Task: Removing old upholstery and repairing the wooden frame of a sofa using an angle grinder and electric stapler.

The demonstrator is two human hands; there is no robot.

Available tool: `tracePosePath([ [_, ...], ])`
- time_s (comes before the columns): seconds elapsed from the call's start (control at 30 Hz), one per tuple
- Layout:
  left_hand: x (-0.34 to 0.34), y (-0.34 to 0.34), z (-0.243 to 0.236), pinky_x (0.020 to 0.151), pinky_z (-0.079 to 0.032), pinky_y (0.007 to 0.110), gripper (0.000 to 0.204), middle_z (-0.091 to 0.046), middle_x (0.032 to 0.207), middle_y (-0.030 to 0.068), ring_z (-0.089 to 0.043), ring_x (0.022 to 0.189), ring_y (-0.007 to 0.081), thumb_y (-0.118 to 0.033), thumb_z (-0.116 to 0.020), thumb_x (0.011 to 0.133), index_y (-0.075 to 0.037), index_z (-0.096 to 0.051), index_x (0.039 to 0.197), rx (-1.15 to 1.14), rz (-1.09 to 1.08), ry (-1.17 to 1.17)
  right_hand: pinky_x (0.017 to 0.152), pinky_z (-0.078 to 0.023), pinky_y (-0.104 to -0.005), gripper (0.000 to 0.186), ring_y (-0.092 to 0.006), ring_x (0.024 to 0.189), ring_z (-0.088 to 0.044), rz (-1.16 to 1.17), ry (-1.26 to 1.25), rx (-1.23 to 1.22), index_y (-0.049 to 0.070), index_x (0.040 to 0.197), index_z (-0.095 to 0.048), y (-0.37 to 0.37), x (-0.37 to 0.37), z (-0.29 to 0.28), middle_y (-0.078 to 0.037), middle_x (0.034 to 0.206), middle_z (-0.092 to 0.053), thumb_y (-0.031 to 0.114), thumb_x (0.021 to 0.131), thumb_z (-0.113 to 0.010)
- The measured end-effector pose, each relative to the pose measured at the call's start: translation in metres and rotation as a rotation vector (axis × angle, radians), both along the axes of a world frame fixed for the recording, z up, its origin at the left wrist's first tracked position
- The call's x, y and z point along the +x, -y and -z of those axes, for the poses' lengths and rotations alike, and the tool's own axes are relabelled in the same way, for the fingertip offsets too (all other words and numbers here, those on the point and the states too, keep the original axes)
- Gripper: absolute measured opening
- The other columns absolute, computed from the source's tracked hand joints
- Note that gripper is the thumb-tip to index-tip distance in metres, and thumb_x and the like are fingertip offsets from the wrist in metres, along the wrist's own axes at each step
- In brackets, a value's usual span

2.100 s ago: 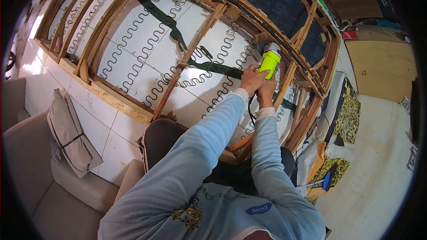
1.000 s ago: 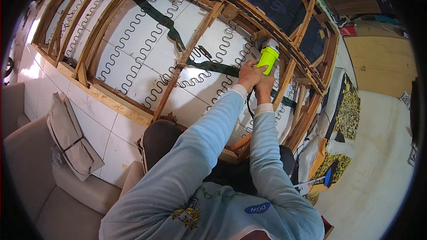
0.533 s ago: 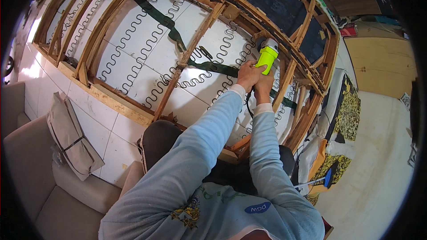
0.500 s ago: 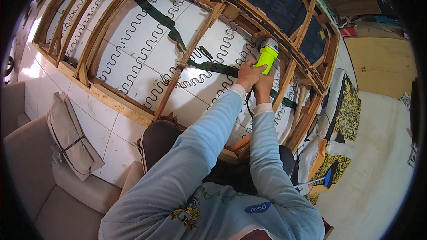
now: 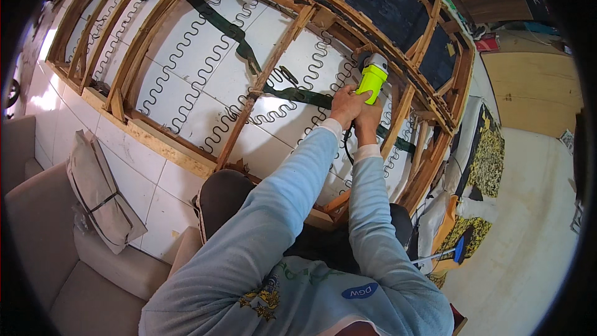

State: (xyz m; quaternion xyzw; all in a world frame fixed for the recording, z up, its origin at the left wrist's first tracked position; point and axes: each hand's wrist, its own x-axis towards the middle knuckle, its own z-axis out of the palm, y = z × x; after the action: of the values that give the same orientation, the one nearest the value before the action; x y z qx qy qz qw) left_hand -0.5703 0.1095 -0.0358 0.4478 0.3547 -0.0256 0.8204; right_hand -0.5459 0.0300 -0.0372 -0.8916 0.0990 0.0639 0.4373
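Observation:
My left hand (image 5: 344,104) and my right hand (image 5: 370,117) are closed around a bright yellow-green angle grinder (image 5: 373,82), the left wrapped at its rear and the right partly behind it. The grinder's grey head and dark disc are at a wooden rail (image 5: 395,50) of a stripped sofa frame; whether the disc touches wood is unclear. A black cord (image 5: 346,146) hangs below my hands. Beside them run zigzag metal springs (image 5: 320,53) and a dark green strap (image 5: 292,94), strung across the frame over white tiles.
At lower left are a grey sofa (image 5: 87,289) and a tied beige cushion (image 5: 99,193). At right lie a pale mattress-like slab (image 5: 528,211), a tan board (image 5: 528,93), torn foam pieces (image 5: 485,155) and a blue-headed tool (image 5: 459,250). A dark panel (image 5: 367,0) backs the upper frame.
The grinder and both my hands have shifted slightly up and to the left since two seconds ago, with the grip unchanged. Over the last half second they have barely moved.

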Motion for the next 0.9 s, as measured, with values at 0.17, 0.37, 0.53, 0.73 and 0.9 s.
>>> tracePosePath([
  [0.17, -0.001, 0.000, -0.013, 0.095, -0.053, 0.034, 0.065, -0.071, 0.119, 0.0179, -0.069, 0.106, 0.0252, -0.029, -0.084, 0.081, 0.003, -0.061, 0.132, 0.007, 0.006, 0.004, 0.084, -0.055, -0.0418, 0.063, -0.0364, 0.096, -0.073, -0.010, 0.042, -0.014, -0.002, 0.114, -0.066, 0.013, 0.010, 0.016, -0.022, 0.104, -0.074, 0.041, 0.073, -0.087],
  [0.37, 0.001, -0.006, -0.011, 0.097, -0.053, 0.034, 0.069, -0.070, 0.123, 0.0195, -0.068, 0.110, 0.0262, -0.029, -0.085, 0.081, 0.004, -0.058, 0.136, 0.004, 0.003, 0.003, 0.084, -0.055, -0.0420, 0.063, -0.0362, 0.096, -0.073, -0.024, 0.041, -0.023, -0.002, 0.115, -0.066, 0.003, 0.008, 0.009, -0.022, 0.104, -0.075, 0.040, 0.073, -0.087],
  [0.53, 0.002, -0.005, -0.006, 0.095, -0.053, 0.032, 0.068, -0.066, 0.125, 0.0207, -0.066, 0.110, 0.0248, -0.024, -0.085, 0.083, 0.008, -0.055, 0.136, -0.045, -0.006, 0.019, 0.082, -0.056, -0.0418, 0.060, -0.0354, 0.094, -0.073, -0.020, 0.043, -0.008, -0.001, 0.114, -0.066, 0.000, 0.006, 0.005, -0.022, 0.103, -0.075, 0.039, 0.074, -0.086],
  [0.73, 0.000, -0.004, 0.003, 0.094, -0.054, 0.034, 0.068, -0.070, 0.122, 0.0189, -0.069, 0.107, 0.0257, -0.030, -0.085, 0.080, 0.003, -0.060, 0.134, -0.032, -0.030, 0.016, 0.080, -0.056, -0.0418, 0.059, -0.0352, 0.093, -0.073, -0.043, 0.029, -0.044, -0.001, 0.114, -0.066, -0.004, 0.003, 0.002, -0.022, 0.103, -0.074, 0.038, 0.074, -0.085],
  [0.9, -0.003, -0.007, 0.002, 0.091, -0.054, 0.033, 0.066, -0.070, 0.116, 0.0167, -0.069, 0.103, 0.0240, -0.029, -0.085, 0.080, 0.003, -0.061, 0.133, -0.015, -0.046, 0.012, 0.083, -0.056, -0.0422, 0.062, -0.0360, 0.096, -0.073, -0.067, 0.034, -0.047, -0.002, 0.116, -0.065, -0.007, 0.002, 0.003, -0.023, 0.104, -0.074, 0.040, 0.074, -0.085],
])
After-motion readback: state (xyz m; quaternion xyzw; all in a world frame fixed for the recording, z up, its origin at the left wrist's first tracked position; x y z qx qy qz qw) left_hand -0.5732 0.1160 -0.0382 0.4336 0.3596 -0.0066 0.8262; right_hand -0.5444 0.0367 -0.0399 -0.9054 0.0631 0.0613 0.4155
